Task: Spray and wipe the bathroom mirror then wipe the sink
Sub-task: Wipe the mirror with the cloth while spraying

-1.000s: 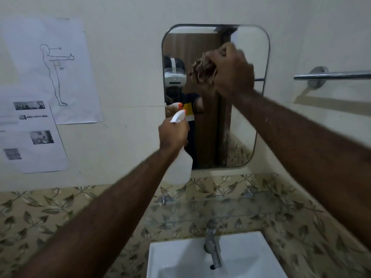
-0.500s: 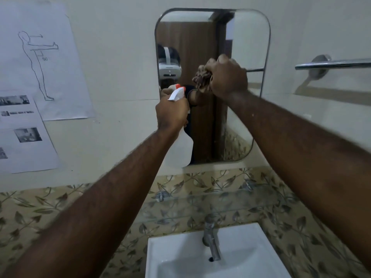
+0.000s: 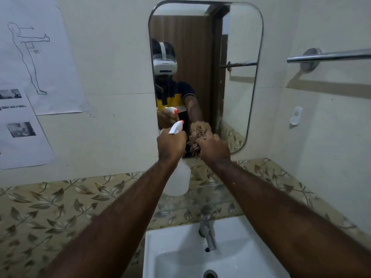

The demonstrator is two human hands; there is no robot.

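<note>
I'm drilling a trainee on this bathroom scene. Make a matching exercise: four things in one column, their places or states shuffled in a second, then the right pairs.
Things:
1. spray bottle
2. cloth
3. tap
4. towel rail

Places or states:
A. on the wall right of the mirror
B. bunched in the right hand
C. over the sink
D. gripped by the left hand

Pairs: 1-D, 2-B, 3-C, 4-A

Setting: domestic-style bathroom. Evidence: wall-mounted mirror (image 3: 236, 47) with rounded corners, reflecting a wooden door; white ceramic sink (image 3: 176, 255) below it, with a chrome faucet (image 3: 207, 232) and a drain; glass shelf (image 3: 200, 194) between mirror and sink; chrome towel bar (image 3: 329, 56) on the right wall; leaf-patterned tile band (image 3: 50, 207) under plain cream tiles; printed paper sheets (image 3: 30, 57) stuck to the left wall.
</note>
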